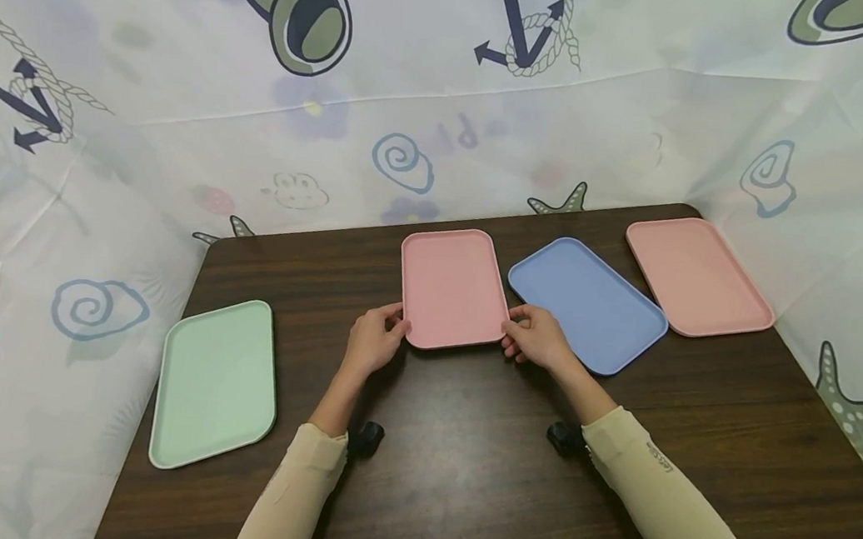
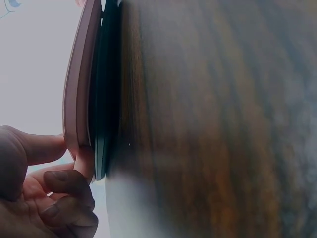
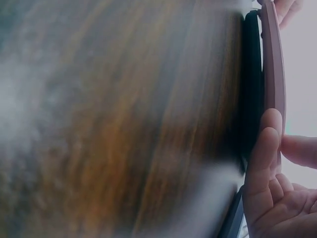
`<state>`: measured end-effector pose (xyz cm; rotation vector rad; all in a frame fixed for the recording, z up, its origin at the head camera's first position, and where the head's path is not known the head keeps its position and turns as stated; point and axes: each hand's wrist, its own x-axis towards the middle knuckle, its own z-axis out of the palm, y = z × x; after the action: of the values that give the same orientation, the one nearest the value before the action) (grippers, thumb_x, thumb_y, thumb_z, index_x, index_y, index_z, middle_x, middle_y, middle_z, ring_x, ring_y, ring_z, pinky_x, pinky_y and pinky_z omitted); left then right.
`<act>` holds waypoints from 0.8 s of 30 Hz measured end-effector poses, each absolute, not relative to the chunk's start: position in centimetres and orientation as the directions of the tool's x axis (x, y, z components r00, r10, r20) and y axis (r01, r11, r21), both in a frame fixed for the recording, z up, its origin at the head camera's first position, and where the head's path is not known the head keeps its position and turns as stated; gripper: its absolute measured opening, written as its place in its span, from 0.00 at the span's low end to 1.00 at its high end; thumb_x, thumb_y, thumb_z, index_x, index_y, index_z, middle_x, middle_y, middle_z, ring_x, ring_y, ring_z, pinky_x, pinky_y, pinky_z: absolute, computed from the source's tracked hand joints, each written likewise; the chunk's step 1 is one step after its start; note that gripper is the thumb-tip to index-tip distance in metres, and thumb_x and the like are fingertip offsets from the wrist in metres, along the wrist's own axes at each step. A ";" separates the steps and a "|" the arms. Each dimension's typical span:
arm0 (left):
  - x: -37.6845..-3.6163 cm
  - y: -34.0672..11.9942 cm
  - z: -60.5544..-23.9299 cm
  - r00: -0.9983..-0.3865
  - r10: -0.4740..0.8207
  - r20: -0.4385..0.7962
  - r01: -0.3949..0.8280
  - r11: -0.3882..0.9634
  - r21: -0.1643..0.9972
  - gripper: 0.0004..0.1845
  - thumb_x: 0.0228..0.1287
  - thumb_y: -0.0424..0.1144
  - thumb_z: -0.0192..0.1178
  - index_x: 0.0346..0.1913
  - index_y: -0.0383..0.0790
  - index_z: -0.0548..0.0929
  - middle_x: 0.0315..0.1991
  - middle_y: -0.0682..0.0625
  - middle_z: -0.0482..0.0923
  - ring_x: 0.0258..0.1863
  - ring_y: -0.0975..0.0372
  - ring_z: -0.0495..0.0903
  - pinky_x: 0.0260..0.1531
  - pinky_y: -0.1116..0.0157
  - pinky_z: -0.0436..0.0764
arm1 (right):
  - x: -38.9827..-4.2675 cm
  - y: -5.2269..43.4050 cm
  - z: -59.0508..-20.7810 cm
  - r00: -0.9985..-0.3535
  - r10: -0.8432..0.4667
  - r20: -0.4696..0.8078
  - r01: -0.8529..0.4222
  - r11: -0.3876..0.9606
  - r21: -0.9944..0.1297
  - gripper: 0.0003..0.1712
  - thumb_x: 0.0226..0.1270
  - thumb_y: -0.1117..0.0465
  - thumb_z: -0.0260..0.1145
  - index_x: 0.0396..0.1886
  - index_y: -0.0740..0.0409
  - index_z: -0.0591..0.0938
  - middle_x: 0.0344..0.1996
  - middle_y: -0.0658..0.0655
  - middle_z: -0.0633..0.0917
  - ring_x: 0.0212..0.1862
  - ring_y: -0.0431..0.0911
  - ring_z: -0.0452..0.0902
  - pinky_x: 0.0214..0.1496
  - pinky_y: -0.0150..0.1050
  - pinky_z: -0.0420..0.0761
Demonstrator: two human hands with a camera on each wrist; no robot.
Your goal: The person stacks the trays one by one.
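Note:
A pink rectangular tray (image 1: 454,288) lies level at the middle of the table, between both hands. My left hand (image 1: 374,342) pinches its near left corner, thumb above and fingers curled underneath. At the near right corner, my right hand (image 1: 538,337) grips the rim the same way. In the left wrist view, a dark green tray-like edge (image 2: 100,153) shows just beneath the pink rim (image 2: 77,99), close over the tabletop. The right wrist view also has this dark edge (image 3: 251,79) under the pink one; from the head it is hidden.
A blue tray (image 1: 587,305) lies askew right of the hands, its corner meeting a salmon-pink tray (image 1: 701,276) at the far right. A light green tray (image 1: 216,384) sits by the left edge of the dark wooden table (image 1: 455,472). Printed cloth (image 1: 443,103) hangs behind.

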<state>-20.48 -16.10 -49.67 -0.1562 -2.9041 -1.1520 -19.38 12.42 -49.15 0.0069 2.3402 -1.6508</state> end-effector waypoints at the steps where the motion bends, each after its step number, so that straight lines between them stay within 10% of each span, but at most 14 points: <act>1: -20.5 -16.1 -49.6 -0.995 0.090 0.047 0.098 0.723 0.683 0.19 0.65 0.38 0.61 0.58 0.37 0.82 0.33 0.49 0.84 0.18 0.61 0.69 0.28 0.59 0.69 | -19.4 12.4 -49.2 -0.963 -0.150 -0.222 0.158 0.350 -0.923 0.18 0.71 0.66 0.57 0.55 0.75 0.72 0.25 0.62 0.85 0.22 0.44 0.81 0.22 0.38 0.80; 24: -20.4 -15.5 -49.8 -0.992 0.126 -0.023 0.082 0.761 0.644 0.27 0.67 0.41 0.58 0.67 0.37 0.74 0.31 0.51 0.79 0.25 0.58 0.72 0.30 0.59 0.70 | -19.4 12.6 -49.6 -0.971 -0.113 -0.209 0.149 0.395 -0.906 0.20 0.72 0.64 0.59 0.58 0.71 0.73 0.25 0.58 0.85 0.22 0.43 0.82 0.22 0.37 0.80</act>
<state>-20.36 -15.50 -49.80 -0.1779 -3.0091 -1.0949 -19.40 12.58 -49.62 0.0321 2.4173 -1.6071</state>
